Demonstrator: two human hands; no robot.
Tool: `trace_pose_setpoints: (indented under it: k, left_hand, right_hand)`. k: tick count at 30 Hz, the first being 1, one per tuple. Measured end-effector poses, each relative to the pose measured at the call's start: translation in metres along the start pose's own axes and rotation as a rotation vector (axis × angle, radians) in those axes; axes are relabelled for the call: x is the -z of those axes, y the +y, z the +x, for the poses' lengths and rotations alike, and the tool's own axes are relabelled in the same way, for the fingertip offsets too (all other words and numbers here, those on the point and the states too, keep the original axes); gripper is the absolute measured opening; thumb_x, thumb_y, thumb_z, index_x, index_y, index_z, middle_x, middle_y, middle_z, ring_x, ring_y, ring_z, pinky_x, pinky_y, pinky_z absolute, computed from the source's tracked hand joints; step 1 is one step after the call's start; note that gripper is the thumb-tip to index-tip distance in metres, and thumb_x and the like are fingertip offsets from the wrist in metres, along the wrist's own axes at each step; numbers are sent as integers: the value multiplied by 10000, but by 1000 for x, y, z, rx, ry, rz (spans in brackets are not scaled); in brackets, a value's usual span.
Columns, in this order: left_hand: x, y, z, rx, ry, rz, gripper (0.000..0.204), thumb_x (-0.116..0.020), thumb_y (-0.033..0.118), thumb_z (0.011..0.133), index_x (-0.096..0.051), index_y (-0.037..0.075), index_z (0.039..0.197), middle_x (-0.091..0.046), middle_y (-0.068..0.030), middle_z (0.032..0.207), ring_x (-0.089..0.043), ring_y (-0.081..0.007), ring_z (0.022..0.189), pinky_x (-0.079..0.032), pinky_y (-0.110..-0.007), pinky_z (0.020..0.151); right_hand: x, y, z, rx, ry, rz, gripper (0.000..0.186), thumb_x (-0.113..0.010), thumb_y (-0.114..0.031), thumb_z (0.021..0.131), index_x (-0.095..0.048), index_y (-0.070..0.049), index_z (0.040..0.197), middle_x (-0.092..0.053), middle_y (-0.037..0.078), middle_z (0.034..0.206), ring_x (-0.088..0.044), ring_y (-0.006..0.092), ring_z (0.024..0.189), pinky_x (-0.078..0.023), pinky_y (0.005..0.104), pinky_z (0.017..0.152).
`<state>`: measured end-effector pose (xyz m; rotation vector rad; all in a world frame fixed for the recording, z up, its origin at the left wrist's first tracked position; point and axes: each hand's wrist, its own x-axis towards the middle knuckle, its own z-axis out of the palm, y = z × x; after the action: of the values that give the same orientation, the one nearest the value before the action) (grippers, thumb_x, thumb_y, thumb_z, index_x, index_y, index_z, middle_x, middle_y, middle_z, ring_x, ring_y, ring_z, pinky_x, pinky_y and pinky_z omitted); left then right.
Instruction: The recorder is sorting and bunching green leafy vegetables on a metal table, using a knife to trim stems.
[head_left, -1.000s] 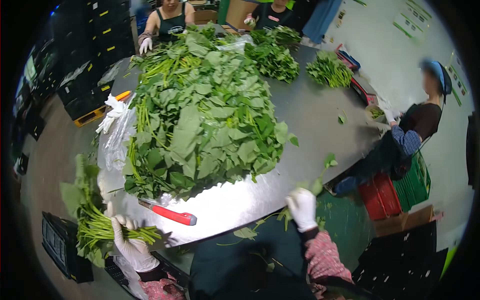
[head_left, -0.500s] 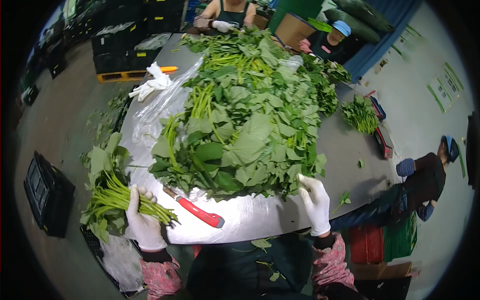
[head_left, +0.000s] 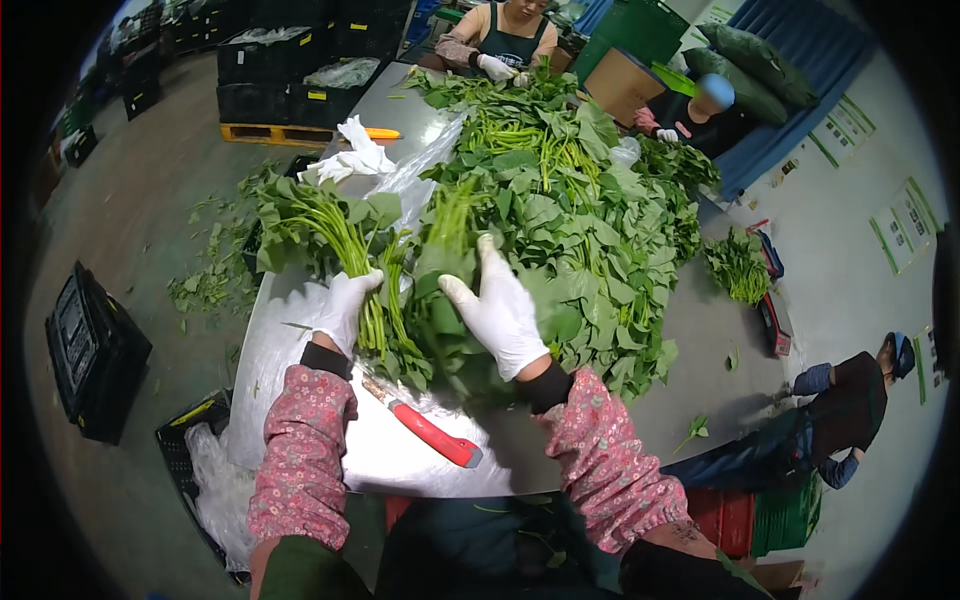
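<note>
Left of centre, the white-gloved left hand (head_left: 343, 310) clamps a gathered bunch of green leafy stems (head_left: 345, 243), while the white-gloved right hand (head_left: 502, 312), thumb and forefinger apart, meets the leafy green heap (head_left: 595, 265) lying ungathered mid-frame.

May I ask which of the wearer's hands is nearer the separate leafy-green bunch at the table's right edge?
The right hand: over the leafy pile, left of that leafy-green bunch; the left hand is farther left, gripping stems.
</note>
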<state>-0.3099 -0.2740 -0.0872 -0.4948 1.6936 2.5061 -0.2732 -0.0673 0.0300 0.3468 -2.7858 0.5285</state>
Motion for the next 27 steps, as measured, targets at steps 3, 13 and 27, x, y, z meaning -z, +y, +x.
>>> trace_pose_setpoints:
  k: [3, 13, 27]
  left_hand:
    - [3, -7, 0, 2, -61, -70, 258, -662, 87, 848, -650, 32, 1099, -681, -52, 964, -645, -162, 842, -526, -336, 736]
    - [24, 4, -41, 80, -459, -309, 378, -449, 226, 946, -607, 10, 1214, -665, -140, 1127, -656, -252, 988, -535, -406, 892]
    - [-128, 77, -210, -529, -326, 398, 250, -696, 209, 907, -686, 13, 1061, -695, -78, 905, -642, -152, 836, -494, -273, 759]
  right_hand:
    - [-15, -10, -12, -119, -127, 181, 898, -665, -487, 849, -302, 72, 1451, -547, 294, 1253, -588, 435, 1095, -475, 449, 935]
    - [-53, -25, -14, -237, -481, 520, 845, -731, -592, 742, -494, 62, 1222, -619, 304, 1154, -604, 421, 1103, -469, 434, 939]
    - [83, 24, -134, -165, -400, 1373, 744, -800, -308, 809, -428, -26, 1388, -540, 109, 1314, -500, 210, 1199, -401, 341, 1029]
